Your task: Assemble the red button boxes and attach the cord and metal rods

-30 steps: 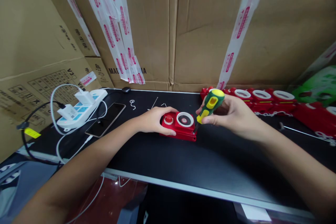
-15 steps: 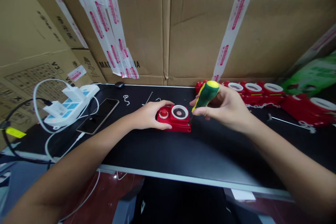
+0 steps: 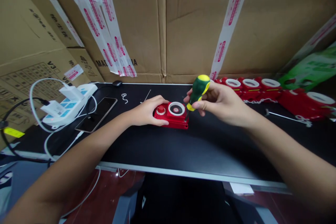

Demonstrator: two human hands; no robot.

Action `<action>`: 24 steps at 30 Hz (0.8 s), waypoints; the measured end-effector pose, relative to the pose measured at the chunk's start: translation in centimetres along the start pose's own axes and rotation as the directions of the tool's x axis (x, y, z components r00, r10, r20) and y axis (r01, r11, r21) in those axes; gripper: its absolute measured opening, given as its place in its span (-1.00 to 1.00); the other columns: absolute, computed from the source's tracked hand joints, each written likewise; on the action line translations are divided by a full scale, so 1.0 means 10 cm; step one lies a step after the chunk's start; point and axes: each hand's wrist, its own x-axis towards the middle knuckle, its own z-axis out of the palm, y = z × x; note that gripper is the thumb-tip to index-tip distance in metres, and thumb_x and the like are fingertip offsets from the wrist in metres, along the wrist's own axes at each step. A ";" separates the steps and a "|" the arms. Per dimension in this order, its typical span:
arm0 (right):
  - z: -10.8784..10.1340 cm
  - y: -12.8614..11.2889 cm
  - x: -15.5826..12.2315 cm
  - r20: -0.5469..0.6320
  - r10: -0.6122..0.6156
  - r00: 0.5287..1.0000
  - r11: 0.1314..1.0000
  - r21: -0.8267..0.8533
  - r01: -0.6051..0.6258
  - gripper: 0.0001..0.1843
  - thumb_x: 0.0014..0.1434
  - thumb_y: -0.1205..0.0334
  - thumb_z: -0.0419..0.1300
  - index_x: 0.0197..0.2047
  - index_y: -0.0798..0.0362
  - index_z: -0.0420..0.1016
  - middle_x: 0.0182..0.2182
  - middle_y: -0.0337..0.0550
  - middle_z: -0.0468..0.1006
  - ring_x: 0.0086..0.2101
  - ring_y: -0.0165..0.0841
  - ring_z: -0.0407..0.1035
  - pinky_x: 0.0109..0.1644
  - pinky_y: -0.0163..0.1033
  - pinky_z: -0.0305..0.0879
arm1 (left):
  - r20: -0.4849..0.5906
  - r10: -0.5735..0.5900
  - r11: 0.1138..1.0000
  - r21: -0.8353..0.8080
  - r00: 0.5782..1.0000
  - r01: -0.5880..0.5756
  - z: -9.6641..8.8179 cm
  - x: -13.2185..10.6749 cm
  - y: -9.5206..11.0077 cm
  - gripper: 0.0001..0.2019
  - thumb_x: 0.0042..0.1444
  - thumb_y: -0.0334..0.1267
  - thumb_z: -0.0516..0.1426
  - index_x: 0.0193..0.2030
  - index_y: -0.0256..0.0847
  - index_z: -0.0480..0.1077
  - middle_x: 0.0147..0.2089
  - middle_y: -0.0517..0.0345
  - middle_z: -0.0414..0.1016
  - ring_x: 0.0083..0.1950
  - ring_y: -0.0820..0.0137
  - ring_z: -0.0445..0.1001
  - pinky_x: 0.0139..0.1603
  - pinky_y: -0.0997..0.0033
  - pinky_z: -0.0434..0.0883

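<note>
A red box-shaped device [image 3: 174, 122] with a white ring around a dark round window and a red knob lies on the black table. My left hand [image 3: 147, 112] is closed around its left end, thumb along the near side and fingers over the far side. In my right hand [image 3: 217, 101] is a screwdriver [image 3: 200, 89] with a green and yellow handle, gripped between thumb and fingers. The screwdriver leans slightly, its shaft pointing down to the device's right corner by the ring. Whether its tip sits in a screw is too small to tell.
Several similar red devices [image 3: 250, 89] stand in a row at the back right. Near them lies a thin metal rod [image 3: 286, 117]. To the left are a phone [image 3: 97, 115], a white power strip [image 3: 70, 106] with cables, and a small white cord [image 3: 124, 98]. Cardboard boxes [image 3: 189, 24] stand behind.
The screwdriver has come more upright and its tip is now at the device's right corner. The whole view has shifted slightly. My left hand keeps its hold.
</note>
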 end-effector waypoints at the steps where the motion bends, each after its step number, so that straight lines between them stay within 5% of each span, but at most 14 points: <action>1: 0.02 0.01 0.00 -0.052 0.018 0.998 1.000 -0.022 -0.019 -0.56 0.05 0.10 0.59 -0.09 0.01 0.55 -0.19 -0.11 0.69 -0.40 -0.37 0.50 -0.44 -0.26 0.45 | 0.000 -0.002 1.000 0.006 1.000 0.002 0.00 0.00 0.01 -0.29 0.07 0.08 0.42 0.26 -0.24 0.40 0.13 -0.05 0.45 0.11 0.15 0.51 0.18 0.12 0.47; 7: 0.14 0.01 -0.01 -0.178 0.013 0.984 0.996 -0.082 -0.028 -0.45 -0.15 0.02 0.67 -0.22 -0.06 0.49 -0.28 -0.19 0.61 -0.40 -0.31 0.45 -0.37 -0.16 0.51 | -0.020 -0.002 1.000 0.001 1.000 0.002 -0.02 -0.01 0.02 -0.33 0.08 0.07 0.41 0.26 -0.18 0.41 0.12 -0.03 0.45 0.10 0.15 0.51 0.18 0.11 0.47; 10: 0.14 -0.01 -0.03 -0.069 0.021 0.997 0.999 -0.048 -0.024 -0.48 0.06 0.01 0.58 0.00 -0.04 0.52 -0.15 -0.15 0.63 -0.50 -0.45 0.37 -0.55 -0.27 0.34 | -0.016 -0.009 1.000 -0.016 1.000 0.008 -0.02 0.00 0.00 -0.33 0.05 0.08 0.43 0.24 -0.18 0.44 0.13 -0.04 0.48 0.11 0.13 0.52 0.19 0.11 0.46; 15: 0.06 -0.05 -0.05 0.159 0.034 0.987 0.998 -0.064 -0.025 -0.68 0.35 0.06 0.37 0.08 0.02 0.57 -0.12 -0.12 0.67 -0.54 -0.51 0.38 -0.33 -0.22 0.47 | -0.013 -0.054 0.998 -0.034 0.998 0.053 -0.02 0.01 -0.02 -0.34 0.03 0.07 0.44 0.20 -0.20 0.47 0.13 -0.05 0.50 0.11 0.12 0.52 0.16 0.11 0.45; 24: 0.11 0.01 0.01 -0.074 0.016 0.997 0.996 -0.083 -0.022 -0.59 0.15 0.01 0.53 -0.09 0.05 0.55 -0.18 -0.06 0.68 -0.42 -0.39 0.45 -0.45 -0.27 0.40 | -0.071 -0.064 0.998 0.008 0.995 0.065 0.03 -0.01 0.04 -0.31 0.10 0.05 0.40 0.29 -0.23 0.40 0.16 -0.07 0.49 0.13 0.13 0.53 0.20 0.10 0.48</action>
